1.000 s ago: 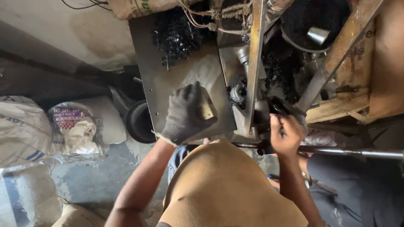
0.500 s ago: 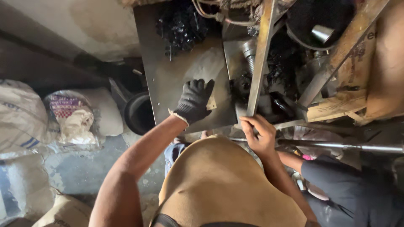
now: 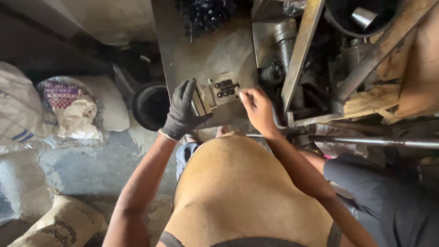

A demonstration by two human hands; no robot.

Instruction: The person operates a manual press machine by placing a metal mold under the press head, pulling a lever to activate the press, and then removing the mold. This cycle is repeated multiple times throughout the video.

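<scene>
My left hand (image 3: pixel 183 112), in a dark knit glove, grips the left half of a small metal mould block (image 3: pixel 200 101) that stands on a grey steel work plate (image 3: pixel 215 50). The mould's other half (image 3: pixel 224 88) lies face up beside it, with dark moulded pieces in its cavities. My bare right hand (image 3: pixel 257 107) reaches to the right edge of that half, fingertips touching it. A heap of small black moulded parts (image 3: pixel 206 11) sits at the far end of the plate.
A machine frame with a threaded shaft (image 3: pixel 286 39) and an angled steel bar (image 3: pixel 302 50) stands to the right. A long steel rod (image 3: pixel 370 142) runs across. A black bowl (image 3: pixel 150 106) lies on the floor, sacks (image 3: pixel 77 107) at the left. Another person's dark sleeve (image 3: pixel 366 183) is at the right.
My right hand left the machine frame and came left to the mould on the plate. The mould now lies opened, and my gloved left hand holds one half.
</scene>
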